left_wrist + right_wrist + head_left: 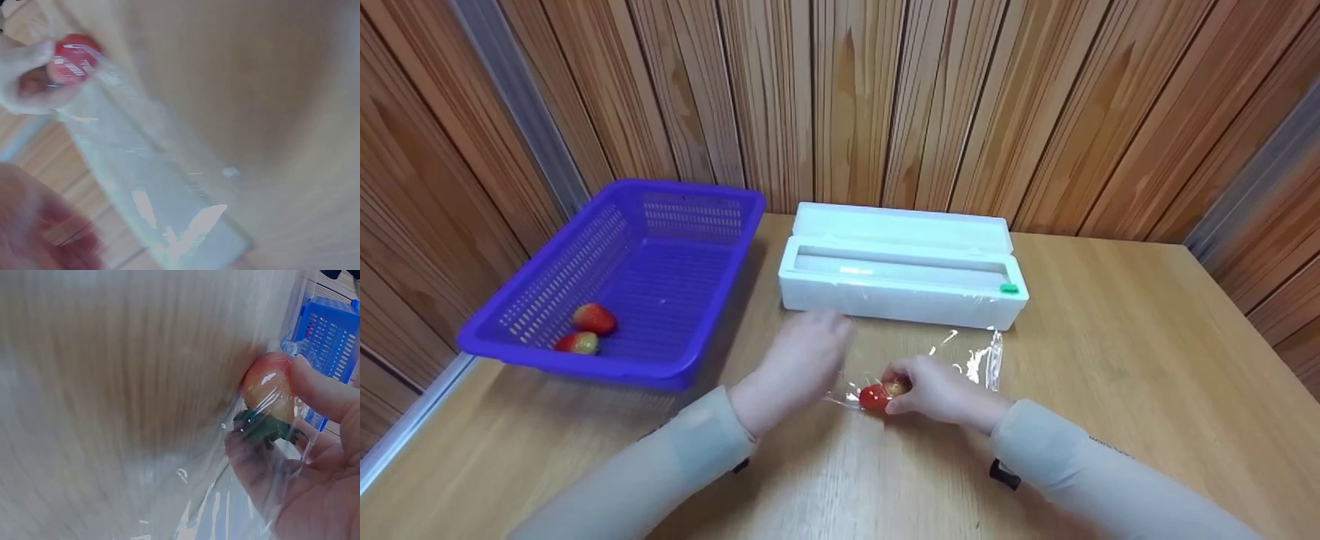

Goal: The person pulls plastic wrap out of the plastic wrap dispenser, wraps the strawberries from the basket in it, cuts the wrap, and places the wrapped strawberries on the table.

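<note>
My right hand (937, 390) pinches a strawberry (874, 397) between thumb and fingers, low over the table. Clear plastic wrap (976, 366) lies around this berry, and in the right wrist view its green leaves (264, 426) show through the film. To the left, my left hand (802, 356) hovers blurred in front of the white box (900, 300), fingers loosely bent and nothing seen in them. In the left wrist view, the blurred left-hand fingers (73, 236) stand apart from the wrapped berry.
A purple plastic basket (660, 277) stands at the left, with two strawberries (595, 319) inside. The white box has its lid raised at the back, and a small green piece (1009, 288) sits on its right front edge. Wood panelling (851, 97) rises behind the table.
</note>
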Action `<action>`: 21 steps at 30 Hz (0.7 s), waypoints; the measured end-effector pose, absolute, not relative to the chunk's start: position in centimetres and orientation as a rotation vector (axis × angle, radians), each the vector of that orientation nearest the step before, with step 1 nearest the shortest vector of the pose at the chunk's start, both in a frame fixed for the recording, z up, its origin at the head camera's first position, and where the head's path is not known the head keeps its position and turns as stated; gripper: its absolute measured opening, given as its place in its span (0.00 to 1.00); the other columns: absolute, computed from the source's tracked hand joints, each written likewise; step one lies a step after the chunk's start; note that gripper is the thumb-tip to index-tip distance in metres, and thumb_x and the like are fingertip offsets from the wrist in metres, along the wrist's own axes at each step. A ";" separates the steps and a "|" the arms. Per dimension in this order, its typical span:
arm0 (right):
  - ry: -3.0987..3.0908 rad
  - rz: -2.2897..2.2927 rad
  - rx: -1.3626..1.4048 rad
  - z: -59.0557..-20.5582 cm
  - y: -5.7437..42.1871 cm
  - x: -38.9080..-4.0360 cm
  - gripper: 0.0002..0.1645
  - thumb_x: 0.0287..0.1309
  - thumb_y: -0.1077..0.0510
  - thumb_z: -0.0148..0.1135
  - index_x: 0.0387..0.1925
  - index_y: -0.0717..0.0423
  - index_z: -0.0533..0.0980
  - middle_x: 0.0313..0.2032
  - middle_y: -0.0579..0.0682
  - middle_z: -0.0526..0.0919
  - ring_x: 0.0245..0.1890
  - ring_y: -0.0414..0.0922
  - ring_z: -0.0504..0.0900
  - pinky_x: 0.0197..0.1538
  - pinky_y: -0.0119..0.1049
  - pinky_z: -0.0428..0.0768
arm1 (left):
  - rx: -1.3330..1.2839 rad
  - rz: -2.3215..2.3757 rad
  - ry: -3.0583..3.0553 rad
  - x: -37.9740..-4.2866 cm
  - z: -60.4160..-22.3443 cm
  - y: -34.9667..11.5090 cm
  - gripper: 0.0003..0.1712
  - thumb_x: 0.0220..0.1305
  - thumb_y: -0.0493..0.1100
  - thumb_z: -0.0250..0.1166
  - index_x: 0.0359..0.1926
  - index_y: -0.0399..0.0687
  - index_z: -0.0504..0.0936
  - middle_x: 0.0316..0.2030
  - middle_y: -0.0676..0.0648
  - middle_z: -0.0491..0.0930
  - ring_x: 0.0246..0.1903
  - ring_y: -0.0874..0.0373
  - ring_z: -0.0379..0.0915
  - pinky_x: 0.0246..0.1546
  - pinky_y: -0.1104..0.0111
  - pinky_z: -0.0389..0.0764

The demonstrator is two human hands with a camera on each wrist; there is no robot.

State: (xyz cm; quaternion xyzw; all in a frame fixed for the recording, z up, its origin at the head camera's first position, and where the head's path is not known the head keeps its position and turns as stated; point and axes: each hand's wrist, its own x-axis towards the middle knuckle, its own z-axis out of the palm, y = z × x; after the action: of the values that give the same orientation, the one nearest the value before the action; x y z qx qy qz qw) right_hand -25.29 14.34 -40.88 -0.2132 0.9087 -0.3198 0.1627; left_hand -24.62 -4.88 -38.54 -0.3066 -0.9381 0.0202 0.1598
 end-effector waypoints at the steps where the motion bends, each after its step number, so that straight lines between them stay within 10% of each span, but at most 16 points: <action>1: 2.592 -0.918 -0.609 -40.8 14.4 -25.4 0.13 0.38 0.63 0.67 0.32 0.54 0.77 0.25 0.45 0.77 0.26 0.40 0.70 0.29 0.31 0.69 | -1.020 0.026 -2.665 -24.3 -38.1 -4.3 0.10 0.52 0.38 0.60 0.38 0.46 0.76 0.35 0.49 0.76 0.34 0.57 0.71 0.34 0.69 0.75; 5: 2.604 -0.915 -0.605 -40.6 14.4 -25.8 0.18 0.36 0.62 0.68 0.36 0.53 0.78 0.29 0.45 0.78 0.29 0.40 0.71 0.33 0.32 0.71 | -1.367 -0.054 -2.750 -23.0 -37.7 -2.6 0.11 0.56 0.42 0.59 0.42 0.50 0.77 0.44 0.51 0.75 0.39 0.60 0.73 0.38 0.70 0.77; 21: 3.015 -0.715 -0.544 -40.3 14.7 -25.8 0.19 0.35 0.56 0.69 0.34 0.52 0.74 0.30 0.44 0.72 0.36 0.42 0.64 0.38 0.33 0.66 | -1.106 0.085 -2.960 -24.8 -40.8 0.4 0.14 0.61 0.45 0.53 0.47 0.47 0.73 0.37 0.49 0.73 0.33 0.60 0.70 0.36 0.70 0.77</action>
State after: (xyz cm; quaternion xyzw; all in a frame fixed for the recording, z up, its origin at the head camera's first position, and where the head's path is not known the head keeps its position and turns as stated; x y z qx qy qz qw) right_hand -25.80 14.66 -40.33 -0.1728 0.9584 -0.2273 -0.0023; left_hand -24.77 0.41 -40.78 -0.3498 -0.9364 0.0268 -0.0095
